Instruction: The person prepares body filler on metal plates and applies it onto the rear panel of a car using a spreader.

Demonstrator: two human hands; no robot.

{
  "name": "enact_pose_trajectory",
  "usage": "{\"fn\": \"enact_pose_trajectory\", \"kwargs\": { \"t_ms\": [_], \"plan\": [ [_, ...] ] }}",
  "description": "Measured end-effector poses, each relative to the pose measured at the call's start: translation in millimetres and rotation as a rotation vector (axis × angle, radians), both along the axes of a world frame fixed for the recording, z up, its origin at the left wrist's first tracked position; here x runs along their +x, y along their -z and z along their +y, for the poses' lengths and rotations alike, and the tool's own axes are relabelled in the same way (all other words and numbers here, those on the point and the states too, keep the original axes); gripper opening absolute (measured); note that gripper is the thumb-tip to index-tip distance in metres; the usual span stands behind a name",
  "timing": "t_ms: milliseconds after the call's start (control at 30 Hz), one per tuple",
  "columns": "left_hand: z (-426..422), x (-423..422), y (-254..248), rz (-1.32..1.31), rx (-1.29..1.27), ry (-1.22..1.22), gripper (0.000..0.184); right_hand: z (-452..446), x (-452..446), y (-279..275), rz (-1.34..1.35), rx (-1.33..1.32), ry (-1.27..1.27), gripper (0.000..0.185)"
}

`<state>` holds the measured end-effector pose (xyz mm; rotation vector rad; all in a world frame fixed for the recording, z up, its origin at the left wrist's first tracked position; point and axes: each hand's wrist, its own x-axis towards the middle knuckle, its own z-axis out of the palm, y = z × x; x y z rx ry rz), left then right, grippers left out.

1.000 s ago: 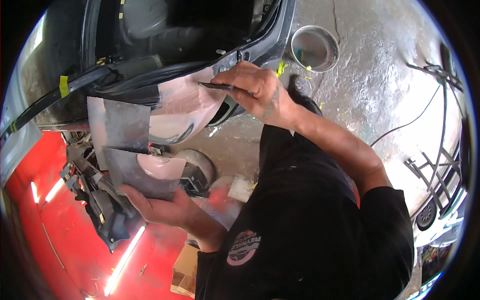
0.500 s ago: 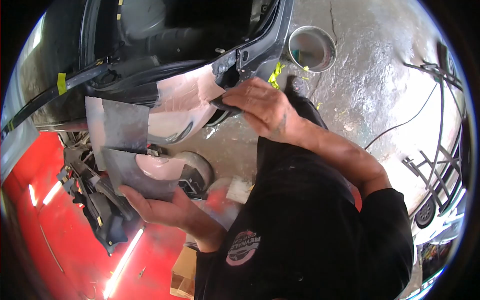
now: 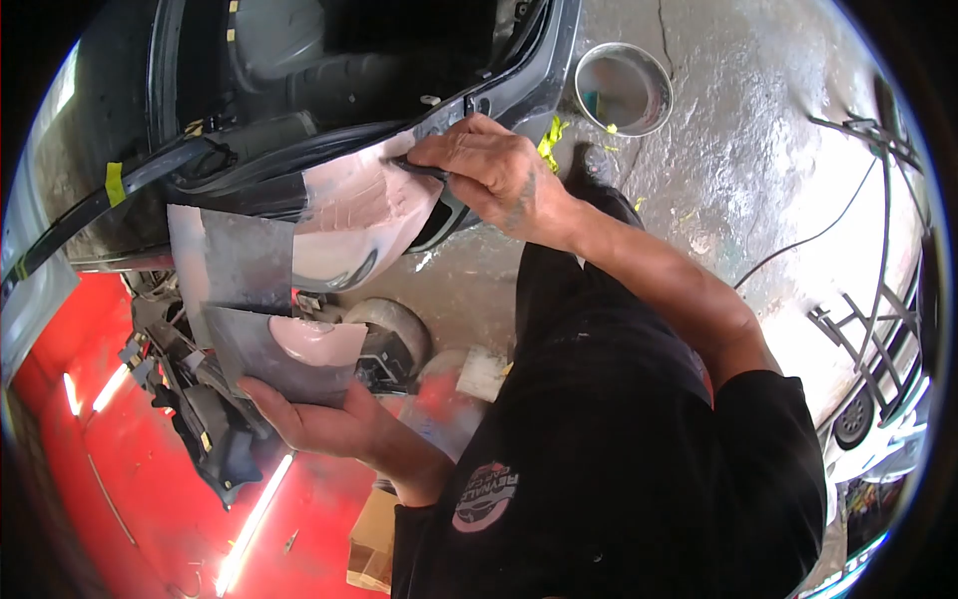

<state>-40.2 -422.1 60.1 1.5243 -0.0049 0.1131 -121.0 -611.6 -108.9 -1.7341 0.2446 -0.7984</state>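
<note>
My left hand (image 3: pixel 324 424) grips the lower edge of a thin dark grey sheet (image 3: pixel 239 344), which carries a smooth mound of pink body filler (image 3: pixel 309 339). Between the fingers of my right hand (image 3: pixel 499 175) is a dark spreader (image 3: pixel 424 170), its edge against the pink filler coat (image 3: pixel 349 190) on the car's rear corner. That coat looks uneven, with ridges and streaks. Below it lies a pale, smoother part of the panel (image 3: pixel 329 258). Another grey sheet (image 3: pixel 249 265) with a pinkish left edge hangs beside the panel, partly behind the held sheet.
A round metal bucket (image 3: pixel 624 130) stands on the wet-looking grey floor (image 3: pixel 738 150). Yellow-green scraps (image 3: pixel 551 145) lie near my foot. Black car parts (image 3: pixel 215 439) and a lit tube lamp (image 3: pixel 254 524) are by the red surface (image 3: pixel 120 469). A cardboard box (image 3: pixel 372 539) sits low left.
My right hand has moved left and slightly up with the spreader, from the coat's right edge farther onto the filler. My left hand holds the sheet almost still.
</note>
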Motion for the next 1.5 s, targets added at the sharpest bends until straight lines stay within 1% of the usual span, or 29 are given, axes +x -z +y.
{"fn": "enact_pose_trajectory", "kwargs": {
  "t_ms": [200,333,433,533,767,967,1067,1167,1267,1400,1500],
  "plan": [
    [0,0,1,0.005,0.002,-0.018,0.058,1,-12,-1,-0.054,0.023,-0.096,0.042],
    [-10,0,2,-0.039,0.044,-0.014,0.062,-7,-27,-2,-0.032,0.011,-0.184,0.04],
    [-9,1,0,-0.034,0.035,0.007,0.062,-11,-34,-2,0.036,0.111,-0.101,0.039],
    [-9,3,-1,-0.047,0.051,0.004,0.061,-15,-23,5,0.002,0.073,-0.038,0.04],
    [-17,-1,-1,-0.026,0.02,0.007,0.06,-6,-2,4,-0.011,0.088,-0.078,0.039],
    [-18,2,0,-0.022,0.013,0.015,0.059,-4,-17,6,-0.062,0.039,-0.135,0.041],
    [-26,2,-1,-0.054,0.061,0.019,0.059,-12,-30,6,-0.035,0.101,-0.154,0.042],
    [-26,4,-2,-0.071,0.094,0.017,0.06,-19,-29,10,0.062,0.116,-0.098,0.041],
    [-28,5,0,-0.076,0.08,0.009,0.057,-13,-13,11,-0.014,0.105,-0.027,0.04],
    [-29,4,0,-0.06,0.061,0.026,0.056,-1,-4,12,-0.077,0.076,-0.065,0.039],
    [-34,2,0,-0.057,0.084,-0.018,0.058,-4,-16,4,-0.032,0.109,-0.13,0.039]
  ]
}}
